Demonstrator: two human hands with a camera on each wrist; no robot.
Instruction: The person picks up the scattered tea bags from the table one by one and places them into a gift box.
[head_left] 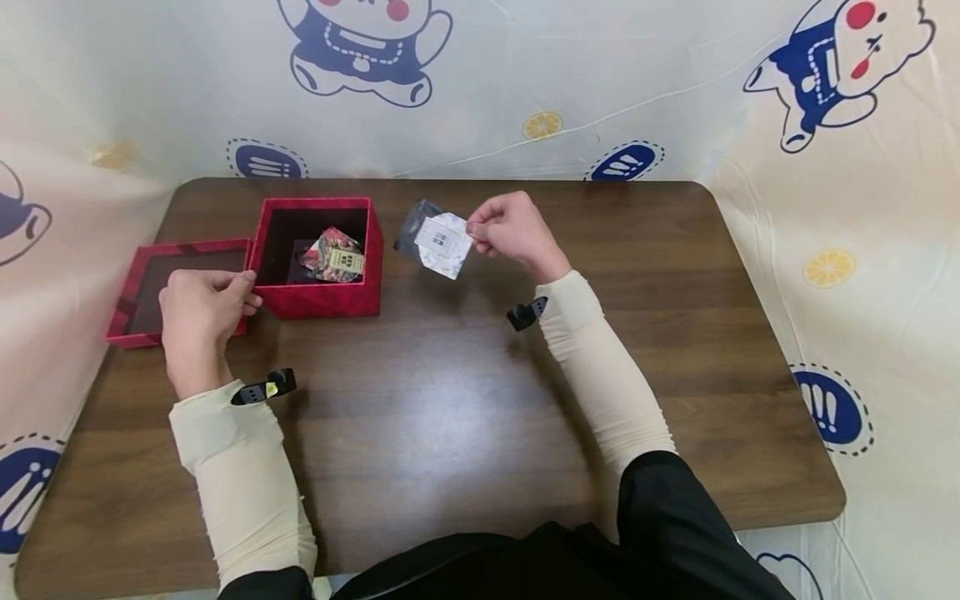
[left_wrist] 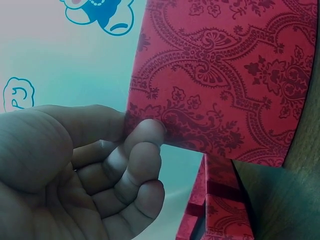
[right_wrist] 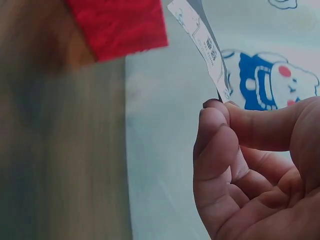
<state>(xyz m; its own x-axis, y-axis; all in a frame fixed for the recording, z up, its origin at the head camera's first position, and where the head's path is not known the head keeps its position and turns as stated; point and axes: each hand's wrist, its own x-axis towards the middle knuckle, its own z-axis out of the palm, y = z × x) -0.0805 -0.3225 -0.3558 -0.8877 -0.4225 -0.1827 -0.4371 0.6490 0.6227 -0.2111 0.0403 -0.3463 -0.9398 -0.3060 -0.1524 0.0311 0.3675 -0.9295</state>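
A red patterned box (head_left: 322,302) stands with its top uncovered at the back left of the table. My left hand (head_left: 198,312) pinches its near left corner; the left wrist view shows the thumb and fingertips (left_wrist: 150,132) on either side of that corner. Inside the box lies a colourful packet (head_left: 330,250) with a pale yellow label. My right hand (head_left: 521,233) holds a small flat packet (head_left: 442,242) to the right of the box, pinched at its edge between thumb and fingers. This packet is partly dark and clear, with a white printed label.
A shallow red lid (head_left: 129,304), dark inside, lies upturned left of the box, partly behind my left hand. The brown wooden table (head_left: 450,400) has a printed white sheet (head_left: 480,92) hanging behind it and along the sides.
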